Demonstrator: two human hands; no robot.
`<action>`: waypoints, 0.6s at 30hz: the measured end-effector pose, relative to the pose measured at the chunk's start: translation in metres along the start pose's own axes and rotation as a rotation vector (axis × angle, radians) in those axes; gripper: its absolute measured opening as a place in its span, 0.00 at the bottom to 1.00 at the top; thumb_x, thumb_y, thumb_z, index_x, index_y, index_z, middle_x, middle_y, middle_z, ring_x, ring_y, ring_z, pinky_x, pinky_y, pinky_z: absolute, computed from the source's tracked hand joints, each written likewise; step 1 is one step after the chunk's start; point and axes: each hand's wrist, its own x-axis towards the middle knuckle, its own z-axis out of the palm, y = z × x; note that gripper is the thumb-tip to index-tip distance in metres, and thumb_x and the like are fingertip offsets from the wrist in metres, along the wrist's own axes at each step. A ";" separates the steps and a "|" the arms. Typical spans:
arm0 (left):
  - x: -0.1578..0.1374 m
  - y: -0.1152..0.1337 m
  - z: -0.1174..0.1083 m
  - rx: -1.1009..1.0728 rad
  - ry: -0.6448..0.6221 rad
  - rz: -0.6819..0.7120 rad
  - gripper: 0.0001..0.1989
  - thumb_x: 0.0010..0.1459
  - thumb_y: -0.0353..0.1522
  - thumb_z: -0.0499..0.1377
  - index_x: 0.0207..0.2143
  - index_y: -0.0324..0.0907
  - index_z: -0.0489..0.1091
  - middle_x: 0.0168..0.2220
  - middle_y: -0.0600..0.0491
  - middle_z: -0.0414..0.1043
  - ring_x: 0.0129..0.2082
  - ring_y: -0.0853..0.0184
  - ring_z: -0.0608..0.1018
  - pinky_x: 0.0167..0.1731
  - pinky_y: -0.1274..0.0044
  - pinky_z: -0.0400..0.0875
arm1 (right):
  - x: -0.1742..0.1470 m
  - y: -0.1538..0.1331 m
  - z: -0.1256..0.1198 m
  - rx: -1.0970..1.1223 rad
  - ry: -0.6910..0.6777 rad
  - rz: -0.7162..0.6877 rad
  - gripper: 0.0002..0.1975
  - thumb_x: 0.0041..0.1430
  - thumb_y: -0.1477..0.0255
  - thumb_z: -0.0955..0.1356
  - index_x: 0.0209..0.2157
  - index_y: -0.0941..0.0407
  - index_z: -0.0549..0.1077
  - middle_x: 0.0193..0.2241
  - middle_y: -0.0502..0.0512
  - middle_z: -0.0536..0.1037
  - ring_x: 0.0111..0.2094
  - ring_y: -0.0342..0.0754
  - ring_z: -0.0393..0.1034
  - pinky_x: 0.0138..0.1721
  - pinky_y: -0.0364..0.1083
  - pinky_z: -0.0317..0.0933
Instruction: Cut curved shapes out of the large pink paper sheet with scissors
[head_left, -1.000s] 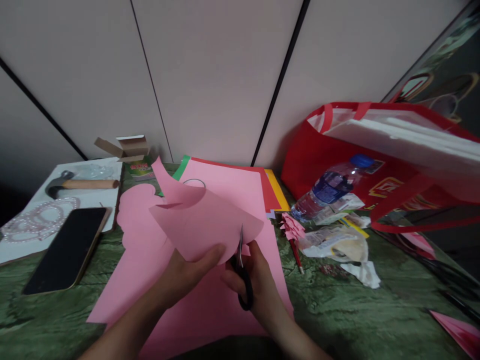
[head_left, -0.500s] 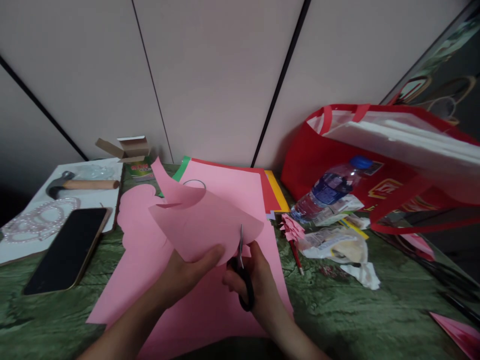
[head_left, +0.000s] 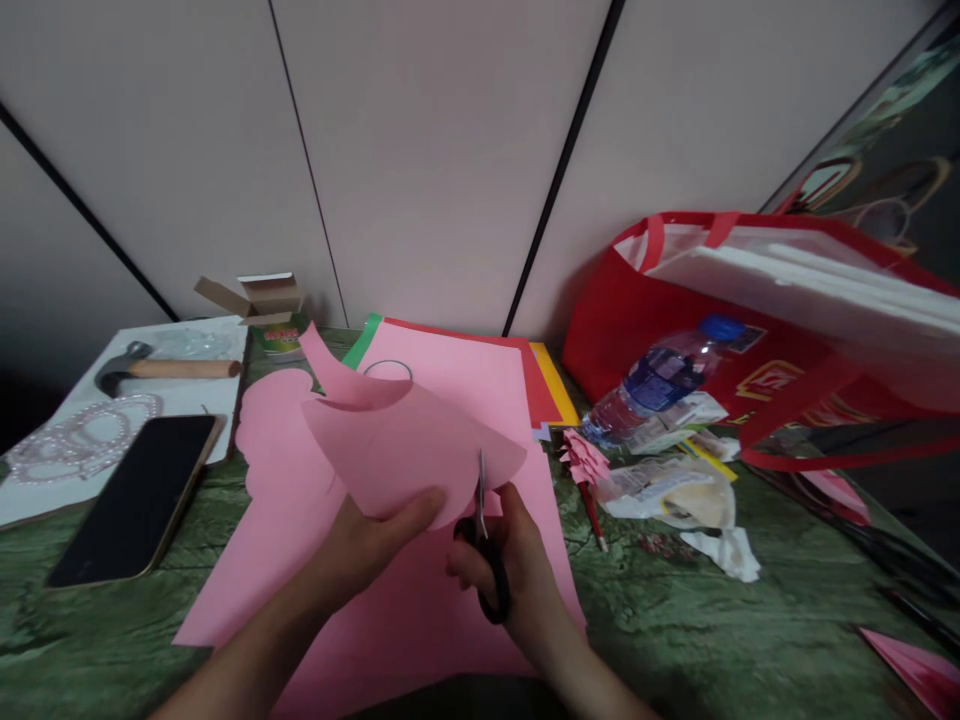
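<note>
A piece of pink paper [head_left: 405, 440] is pinched at its lower edge by my left hand [head_left: 382, 540], thumb on top and fingers hidden beneath. Its upper left part curls up in a strip. In my right hand [head_left: 517, 560] are scissors [head_left: 486, 545] with black handles, fingers through the loops. Their blades point away from me and lie against the right part of the held paper, near a cut edge. Below both hands lie large pink sheets [head_left: 517, 610], one with a wavy cut outline at its left.
To the left are a phone [head_left: 139, 500], a hammer [head_left: 176, 369], bead strings [head_left: 90, 435] and an opened small box [head_left: 277, 315]. At right stand a water bottle [head_left: 664, 380] and a red bag [head_left: 675, 290], with a pink paper flower [head_left: 585, 457] and plastic wrappers [head_left: 675, 490] nearby.
The held paper's curled strip has dipped slightly to the left and down. The scissors and both hands stay nearly in place.
</note>
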 end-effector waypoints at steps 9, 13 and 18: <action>0.004 -0.001 -0.004 -0.070 -0.106 0.027 0.08 0.46 0.36 0.59 0.28 0.42 0.71 0.18 0.53 0.73 0.18 0.64 0.74 0.18 0.75 0.69 | -0.002 -0.004 -0.001 -0.056 0.028 0.000 0.28 0.38 0.66 0.70 0.41 0.54 0.54 0.14 0.41 0.67 0.15 0.42 0.62 0.15 0.39 0.56; 0.005 -0.004 -0.005 -0.047 -0.054 0.048 0.08 0.45 0.36 0.60 0.27 0.42 0.70 0.18 0.54 0.72 0.18 0.65 0.74 0.17 0.76 0.69 | -0.002 -0.007 0.001 -0.067 0.047 0.047 0.27 0.39 0.67 0.70 0.41 0.54 0.55 0.12 0.40 0.66 0.14 0.41 0.61 0.15 0.39 0.55; 0.006 -0.008 -0.007 -0.029 -0.001 0.046 0.07 0.44 0.35 0.61 0.26 0.41 0.70 0.21 0.54 0.72 0.23 0.64 0.75 0.20 0.77 0.69 | -0.003 -0.010 0.003 -0.033 0.058 0.084 0.30 0.36 0.68 0.69 0.42 0.54 0.53 0.13 0.40 0.66 0.15 0.42 0.61 0.14 0.39 0.55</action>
